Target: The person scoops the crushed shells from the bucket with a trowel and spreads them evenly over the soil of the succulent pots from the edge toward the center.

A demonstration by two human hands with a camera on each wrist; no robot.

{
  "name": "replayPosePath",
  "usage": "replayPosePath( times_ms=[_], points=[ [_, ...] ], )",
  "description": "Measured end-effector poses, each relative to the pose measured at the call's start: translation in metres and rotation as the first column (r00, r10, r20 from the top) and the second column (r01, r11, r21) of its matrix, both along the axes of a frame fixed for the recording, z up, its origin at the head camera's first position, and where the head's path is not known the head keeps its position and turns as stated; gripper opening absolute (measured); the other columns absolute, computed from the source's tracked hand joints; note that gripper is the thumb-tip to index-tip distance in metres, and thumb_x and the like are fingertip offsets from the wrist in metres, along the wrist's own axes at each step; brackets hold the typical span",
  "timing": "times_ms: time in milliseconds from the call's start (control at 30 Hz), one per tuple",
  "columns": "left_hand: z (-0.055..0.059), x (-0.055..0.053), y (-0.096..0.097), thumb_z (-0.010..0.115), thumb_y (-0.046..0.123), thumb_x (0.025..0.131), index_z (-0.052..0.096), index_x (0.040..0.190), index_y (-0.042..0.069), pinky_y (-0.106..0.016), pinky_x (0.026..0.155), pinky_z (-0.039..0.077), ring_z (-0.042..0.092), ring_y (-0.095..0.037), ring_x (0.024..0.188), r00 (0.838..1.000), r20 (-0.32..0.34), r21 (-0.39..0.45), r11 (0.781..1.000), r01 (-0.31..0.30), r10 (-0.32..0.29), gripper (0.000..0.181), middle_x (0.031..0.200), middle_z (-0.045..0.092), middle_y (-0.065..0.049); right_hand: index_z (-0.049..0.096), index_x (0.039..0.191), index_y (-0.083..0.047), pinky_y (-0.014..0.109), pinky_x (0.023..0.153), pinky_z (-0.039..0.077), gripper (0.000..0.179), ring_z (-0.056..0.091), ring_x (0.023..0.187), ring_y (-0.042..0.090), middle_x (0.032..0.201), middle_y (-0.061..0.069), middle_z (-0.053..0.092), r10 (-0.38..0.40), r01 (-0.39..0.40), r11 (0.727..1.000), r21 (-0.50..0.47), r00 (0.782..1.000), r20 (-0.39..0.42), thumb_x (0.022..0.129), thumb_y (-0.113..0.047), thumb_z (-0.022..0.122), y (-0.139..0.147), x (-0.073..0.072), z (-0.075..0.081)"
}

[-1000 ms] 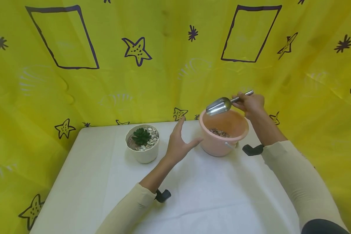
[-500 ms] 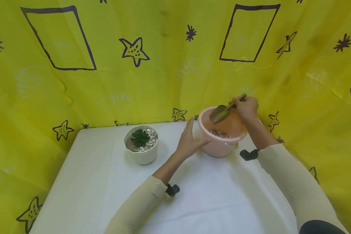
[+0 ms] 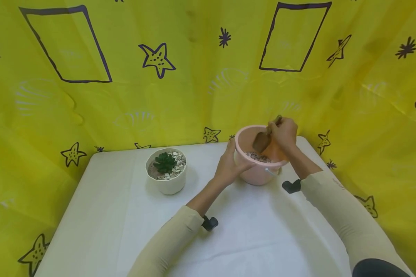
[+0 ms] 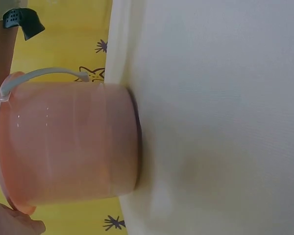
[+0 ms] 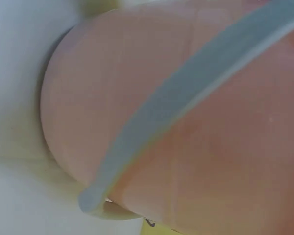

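A pink bucket (image 3: pixel 258 177) stands at the back right of the table, with small pebbles (image 3: pixel 257 156) in the bottom. My left hand (image 3: pixel 227 166) holds the bucket's left side at the rim, thumb toward the near side. In the left wrist view its fingers (image 4: pixel 14 223) lie on the rim of the bucket (image 4: pixel 68 142). With my right hand (image 3: pixel 283 132) I grip the handle of a metal scoop (image 3: pixel 262 141). The scoop tilts down into the bucket, its tip close over the pebbles. The right wrist view shows only the bucket's wall (image 5: pixel 93 107) and its pale handle (image 5: pixel 157 107).
Left of the bucket, a cream pot (image 3: pixel 169 187) holds a green succulent (image 3: pixel 164 162) with pale pebbles around it. A white cloth (image 3: pixel 124 231) covers the table. Behind hangs a yellow curtain (image 3: pixel 190 96) with star drawings.
My right hand has lowered the scoop from above the bucket's rim into it, tipping it steeper. My left hand has moved right, from beside the bucket onto its rim.
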State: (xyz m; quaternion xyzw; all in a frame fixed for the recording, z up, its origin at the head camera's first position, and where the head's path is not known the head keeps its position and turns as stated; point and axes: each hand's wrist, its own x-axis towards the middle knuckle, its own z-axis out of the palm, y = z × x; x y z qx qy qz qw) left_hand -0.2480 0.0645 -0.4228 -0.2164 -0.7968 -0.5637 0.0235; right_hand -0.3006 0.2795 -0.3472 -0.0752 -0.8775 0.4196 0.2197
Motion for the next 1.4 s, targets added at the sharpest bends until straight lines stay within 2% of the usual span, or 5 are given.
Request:
replayPosePath(
  times_ms=[200,500,933,1133,1400],
  points=[
    [0.002,0.002,0.002,0.090,0.030,0.086,0.021,0.170,0.018,-0.047,0.118,0.039,0.037,-0.024,0.152,1.000,0.001,-0.037,0.999,-0.029,0.029,0.109,0.171,0.030,-0.001,0.074,0.090,0.007,0.016,0.049,0.044,0.024,0.058,0.059,0.010,0.069,0.005,0.069,-0.005,0.004,0.999,0.051,1.000,0.023,0.100,-0.013,0.063,-0.001,0.000,-0.009],
    [0.002,0.002,0.003,0.090,0.030,0.086,0.020,0.169,0.014,-0.046,0.119,0.036,0.035,-0.027,0.153,0.999,-0.017,-0.068,0.996,-0.052,0.051,0.110,0.171,0.028,-0.005,0.068,0.082,0.001,0.020,0.046,0.041,0.018,0.055,0.058,0.016,0.067,0.007,0.066,-0.006,0.001,0.995,0.099,0.998,0.057,0.094,-0.010,0.062,-0.004,0.000,-0.016],
    [0.002,0.003,0.004,0.089,0.028,0.087,0.017,0.170,0.012,-0.047,0.120,0.035,0.032,-0.027,0.154,0.999,0.012,-0.066,0.997,-0.049,0.050,0.110,0.173,0.024,-0.007,0.065,0.073,0.000,0.024,0.049,0.043,0.026,0.060,0.065,0.025,0.073,0.013,0.070,0.004,-0.019,0.990,0.140,0.994,0.111,0.097,-0.010,0.063,-0.002,-0.001,-0.019],
    [0.002,0.003,0.004,0.090,0.028,0.087,0.020,0.169,0.015,-0.047,0.118,0.038,0.037,-0.026,0.152,0.999,-0.017,-0.062,0.997,-0.046,0.045,0.109,0.172,0.028,-0.005,0.072,0.071,0.007,0.016,0.047,0.045,0.026,0.060,0.055,0.012,0.075,0.018,0.075,0.041,-0.053,0.996,0.078,0.988,0.151,0.092,-0.004,0.063,0.001,0.001,-0.020],
    [0.002,0.003,0.005,0.090,0.028,0.087,0.020,0.169,0.013,-0.045,0.118,0.038,0.038,-0.026,0.152,0.998,-0.029,-0.066,0.997,-0.048,0.046,0.109,0.171,0.030,-0.004,0.074,0.094,0.015,0.016,0.052,0.055,0.022,0.067,0.054,0.007,0.078,0.014,0.076,0.084,-0.046,0.989,-0.143,0.959,0.272,0.095,-0.005,0.066,-0.001,0.001,-0.020]
  ],
)
